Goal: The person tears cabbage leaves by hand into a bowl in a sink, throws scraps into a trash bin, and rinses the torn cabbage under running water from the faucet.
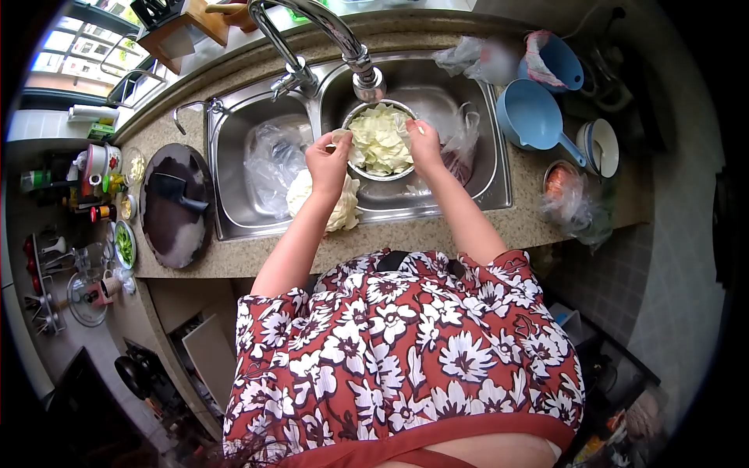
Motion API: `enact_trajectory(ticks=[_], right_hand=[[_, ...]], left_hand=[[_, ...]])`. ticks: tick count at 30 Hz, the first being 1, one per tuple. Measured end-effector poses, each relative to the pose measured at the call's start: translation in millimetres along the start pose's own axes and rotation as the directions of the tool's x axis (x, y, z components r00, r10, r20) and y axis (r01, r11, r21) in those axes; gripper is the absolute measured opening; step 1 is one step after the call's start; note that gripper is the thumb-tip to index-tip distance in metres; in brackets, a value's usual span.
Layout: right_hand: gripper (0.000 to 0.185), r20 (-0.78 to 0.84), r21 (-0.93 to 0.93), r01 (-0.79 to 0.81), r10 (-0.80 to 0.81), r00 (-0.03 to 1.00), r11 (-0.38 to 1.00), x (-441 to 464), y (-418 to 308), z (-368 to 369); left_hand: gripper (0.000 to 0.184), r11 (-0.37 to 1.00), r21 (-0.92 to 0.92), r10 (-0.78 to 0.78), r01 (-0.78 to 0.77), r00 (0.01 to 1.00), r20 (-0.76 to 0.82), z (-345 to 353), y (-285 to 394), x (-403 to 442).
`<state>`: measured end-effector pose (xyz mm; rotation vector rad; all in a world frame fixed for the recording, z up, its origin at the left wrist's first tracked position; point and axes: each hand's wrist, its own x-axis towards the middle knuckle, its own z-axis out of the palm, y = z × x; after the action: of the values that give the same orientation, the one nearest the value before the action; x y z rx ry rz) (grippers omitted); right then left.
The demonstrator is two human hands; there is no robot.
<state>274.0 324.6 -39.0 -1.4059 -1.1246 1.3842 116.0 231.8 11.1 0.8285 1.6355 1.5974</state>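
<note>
A round metal bowl [379, 176] full of torn pale green cabbage leaves [381, 139] sits in the right sink basin under the faucet. At the bowl's left rim my left hand [327, 161] pinches a small piece of cabbage. On the right side my right hand [423, 145] has its fingers closed round a pale cabbage piece, above the bowl's edge. The rest of the cabbage head [341, 209] lies at the front of the sink, partly behind my left forearm.
Plastic bags lie in the left basin [234, 168] and at the right basin's side. A chrome faucet [368, 74] arches overhead. Left stands a round dark board [175, 234] with a cleaver [178, 192]. A blue strainer [530, 115] and bowls [599, 147] are at right.
</note>
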Motion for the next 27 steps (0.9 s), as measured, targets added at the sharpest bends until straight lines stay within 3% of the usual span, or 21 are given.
enact_trajectory(ticks=[1,3,6,7,8,9,12,13,16,17,19,21,23,25,27], right_hand=[[0.034,0.039,-0.015,-0.001,0.002,0.999,1.000,-5,-8,-3],[0.033,0.048,0.016,-0.049,0.048,0.998,0.999,-4,-11,-2],[0.033,0.020,0.124,-0.007,0.004,1.000,0.992,-1,2,2],[0.033,0.052,0.197,-0.065,0.055,0.997,0.978,-1,5,0],[0.033,0.088,0.268,-0.121,0.101,0.991,0.956,-1,7,-1],[0.033,0.089,0.267,-0.117,0.097,0.991,0.956,1,11,-4],[0.033,0.078,0.300,-0.191,0.176,0.981,0.934,3,21,-14],[0.033,0.075,0.299,-0.190,0.176,0.982,0.935,3,23,-15],[0.030,0.066,0.270,-0.245,0.236,0.969,0.931,7,32,-21],[0.031,0.081,0.233,-0.237,0.224,0.971,0.943,9,39,-23],[0.032,0.087,0.201,-0.238,0.224,0.971,0.950,6,42,-28],[0.035,0.090,0.104,-0.224,0.216,0.972,0.969,2,43,-32],[0.033,0.045,0.045,-0.200,0.198,0.979,0.979,-2,42,-28],[0.029,0.172,-0.026,-0.093,0.096,0.980,0.995,-4,37,-21],[0.025,0.163,-0.079,-0.040,0.052,0.985,0.996,-8,28,-12]], left_hand=[[0.015,1.000,-0.003,-0.001,0.001,1.000,0.001,2,2,0],[0.017,0.979,-0.022,-0.198,0.200,0.978,0.072,7,4,-1],[0.021,0.964,0.043,-0.266,0.263,0.955,0.131,20,4,7],[0.021,0.952,0.062,-0.306,0.299,0.935,0.178,23,5,11],[0.029,0.936,0.226,-0.311,0.270,0.935,0.171,25,5,17],[0.029,0.937,0.224,-0.307,0.266,0.936,0.171,27,0,24],[0.049,0.819,0.565,-0.244,0.096,0.950,0.193,31,-10,45],[0.049,0.820,0.564,-0.245,0.096,0.950,0.195,31,-13,50],[0.057,0.642,0.764,-0.259,-0.061,0.921,0.292,32,-33,66],[0.057,0.643,0.763,-0.261,-0.066,0.918,0.299,30,-43,69],[0.054,0.771,0.610,-0.421,0.184,0.866,0.270,28,-47,68],[0.044,0.804,0.552,-0.416,0.221,0.873,0.256,29,-39,66],[0.039,0.844,0.426,-0.481,0.327,0.814,0.327,28,-26,60],[0.039,0.806,0.499,-0.539,0.318,0.742,0.398,31,-10,48],[0.037,0.838,0.414,-0.533,0.355,0.694,0.484,31,-3,37]])
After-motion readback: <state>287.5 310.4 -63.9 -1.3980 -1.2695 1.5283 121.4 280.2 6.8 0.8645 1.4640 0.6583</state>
